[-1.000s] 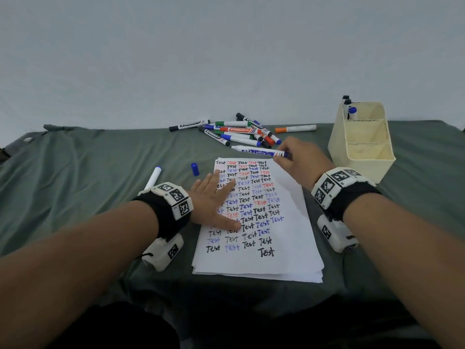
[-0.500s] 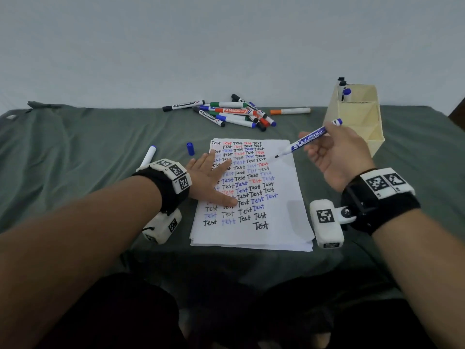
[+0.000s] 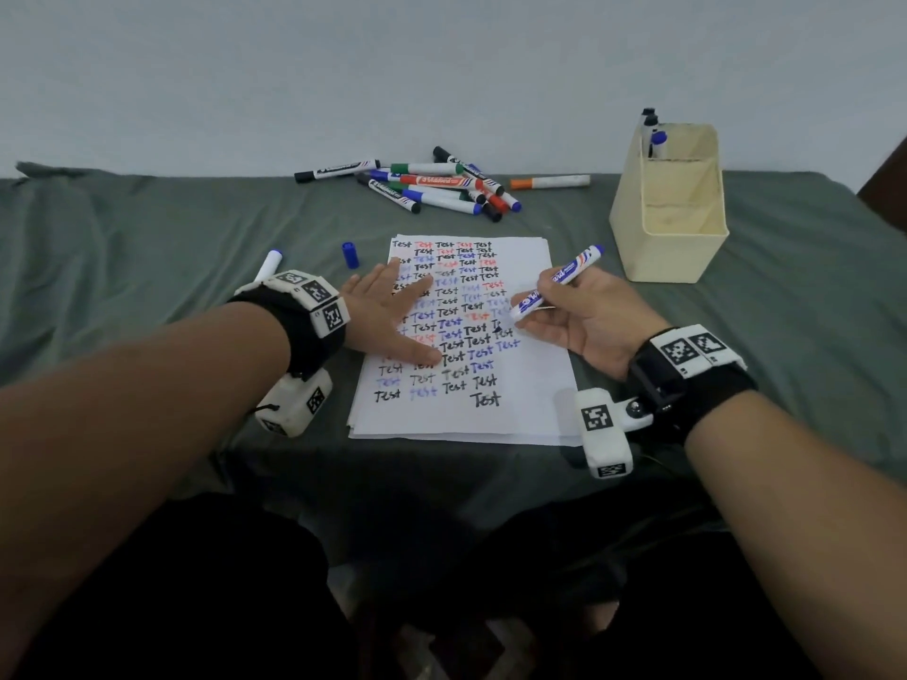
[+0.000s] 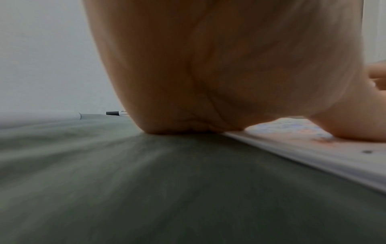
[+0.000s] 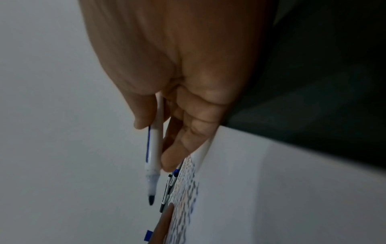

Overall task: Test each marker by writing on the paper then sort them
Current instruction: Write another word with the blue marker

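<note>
We see a grey-green cloth (image 3: 122,267) spread over the whole surface, wrinkled toward its far left corner and hanging over the near edge. Behind its far edge rises a plain pale wall (image 3: 441,66). At the right edge, a dark brown shape (image 3: 891,188) shows.

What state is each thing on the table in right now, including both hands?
Left hand: flat, pressing the paper.
Right hand: holds the blue marker.
Blue marker: uncapped, tip at the paper.
Paper: flat stack, mostly filled with "Test".
Blue cap: off, lying left of the paper.
Marker pile: capped, lying loose.
Cream organizer: upright, markers in its far compartment.
</note>
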Tool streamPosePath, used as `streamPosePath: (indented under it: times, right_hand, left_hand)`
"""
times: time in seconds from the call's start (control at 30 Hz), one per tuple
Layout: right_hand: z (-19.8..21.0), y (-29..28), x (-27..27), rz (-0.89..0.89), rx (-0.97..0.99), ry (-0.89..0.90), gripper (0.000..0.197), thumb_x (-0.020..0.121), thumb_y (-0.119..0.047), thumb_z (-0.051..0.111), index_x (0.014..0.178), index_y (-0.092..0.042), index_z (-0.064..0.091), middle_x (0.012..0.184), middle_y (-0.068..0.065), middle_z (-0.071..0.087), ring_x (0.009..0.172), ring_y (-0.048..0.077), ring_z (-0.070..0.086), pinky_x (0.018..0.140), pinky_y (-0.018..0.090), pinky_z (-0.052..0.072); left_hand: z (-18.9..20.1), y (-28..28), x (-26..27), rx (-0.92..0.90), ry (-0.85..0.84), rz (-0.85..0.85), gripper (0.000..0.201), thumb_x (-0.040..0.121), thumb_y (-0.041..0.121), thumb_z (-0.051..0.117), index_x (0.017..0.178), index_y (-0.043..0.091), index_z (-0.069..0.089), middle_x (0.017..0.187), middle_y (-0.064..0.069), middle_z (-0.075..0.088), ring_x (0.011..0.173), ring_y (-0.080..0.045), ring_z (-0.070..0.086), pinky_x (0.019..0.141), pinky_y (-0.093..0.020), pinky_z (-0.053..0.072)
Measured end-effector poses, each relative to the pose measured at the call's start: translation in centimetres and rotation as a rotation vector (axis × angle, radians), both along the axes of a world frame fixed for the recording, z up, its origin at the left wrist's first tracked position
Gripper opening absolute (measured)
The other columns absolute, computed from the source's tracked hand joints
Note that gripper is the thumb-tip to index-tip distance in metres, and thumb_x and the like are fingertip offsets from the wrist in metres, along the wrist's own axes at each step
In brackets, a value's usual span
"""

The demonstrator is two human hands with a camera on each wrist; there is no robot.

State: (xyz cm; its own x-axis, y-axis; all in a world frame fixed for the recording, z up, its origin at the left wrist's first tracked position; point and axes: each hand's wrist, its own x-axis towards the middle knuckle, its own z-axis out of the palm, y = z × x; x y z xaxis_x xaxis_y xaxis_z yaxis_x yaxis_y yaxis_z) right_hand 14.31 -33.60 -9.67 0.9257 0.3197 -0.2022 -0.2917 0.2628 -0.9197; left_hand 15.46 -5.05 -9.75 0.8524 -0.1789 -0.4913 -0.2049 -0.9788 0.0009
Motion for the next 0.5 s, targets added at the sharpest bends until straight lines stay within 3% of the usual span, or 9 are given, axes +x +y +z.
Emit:
streamPosePath:
  times: [0.07, 0.13, 0.27, 0.5]
  right_hand:
    - [-0.16, -0.08, -0.37, 0.046, -0.021, -0.046, 0.03, 0.082, 0.003, 0.073, 0.1, -0.01, 0.053, 0.093, 0.017, 0.075, 0.087, 0.028, 0.076, 0.075, 0.035, 0.063]
    - [-0.24, -0.11, -0.59, 0.064, -0.073, -0.086, 0.035, 0.071, 0.004, 0.079, 0.092, -0.011, 0.055, 0.088, 0.019, 0.072, 0.087, 0.029, 0.076, 0.071, 0.032, 0.063]
    - [-0.45, 0.0, -0.45, 0.065, -0.183, -0.159, 0.023, 0.081, 0.014, 0.074, 0.078, -0.006, 0.063, 0.079, 0.016, 0.067, 0.082, 0.029, 0.072, 0.07, 0.032, 0.063]
    - [-0.43, 0.3, -0.67, 0.069, -0.285, -0.211, 0.024, 0.081, 0.016, 0.072, 0.072, -0.004, 0.062, 0.072, 0.014, 0.069, 0.061, 0.019, 0.068, 0.068, 0.03, 0.061]
  left_hand:
    - [0.05, -0.03, -0.06, 0.0, -0.001, 0.001, 0.144, 0.033, 0.111, 0.024, 0.15, 0.043, -0.023, 0.161, -0.007, -0.03, 0.15, -0.029, -0.022, 0.121, -0.052, -0.006]
    - [0.1, -0.07, -0.08, 0.001, 0.002, 0.004, 0.144, 0.032, 0.111, 0.024, 0.15, 0.043, -0.023, 0.161, -0.007, -0.03, 0.15, -0.029, -0.022, 0.122, -0.052, -0.006]
    - [0.15, -0.12, -0.12, -0.005, 0.007, 0.009, 0.147, 0.029, 0.112, 0.024, 0.15, 0.043, -0.022, 0.161, -0.006, -0.03, 0.15, -0.028, -0.022, 0.122, -0.051, -0.006]
    - [0.13, -0.2, -0.12, -0.003, 0.0, 0.012, 0.148, 0.028, 0.112, 0.024, 0.151, 0.043, -0.021, 0.162, -0.007, -0.029, 0.15, -0.028, -0.022, 0.122, -0.052, -0.006]
